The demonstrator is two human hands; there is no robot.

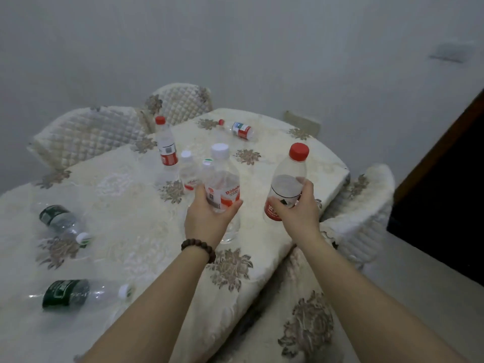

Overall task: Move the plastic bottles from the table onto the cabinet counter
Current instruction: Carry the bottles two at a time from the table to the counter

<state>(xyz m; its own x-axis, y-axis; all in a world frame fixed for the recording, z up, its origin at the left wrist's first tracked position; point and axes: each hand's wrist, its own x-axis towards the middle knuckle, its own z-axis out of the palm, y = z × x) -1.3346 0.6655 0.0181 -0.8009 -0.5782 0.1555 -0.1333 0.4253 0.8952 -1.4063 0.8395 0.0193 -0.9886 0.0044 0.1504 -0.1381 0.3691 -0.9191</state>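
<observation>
Head view shows your left hand (209, 216) grasping a white-capped bottle (222, 189) round its lower body, upright above the table (131, 218). Your right hand (298, 208) grips a red-capped bottle (288, 184) near its base, tilted slightly right, over the table's right edge. Just behind the left bottle stand two small bottles (189, 174), close together, and left of them a taller red-label bottle (166, 150) stands upright. At the far side a red-capped one lies flat (239, 130). On the near left two green-label bottles lie on their sides, one farther (61, 222), one nearer (78, 293). Quilted chairs (89, 134) surround the table.
</observation>
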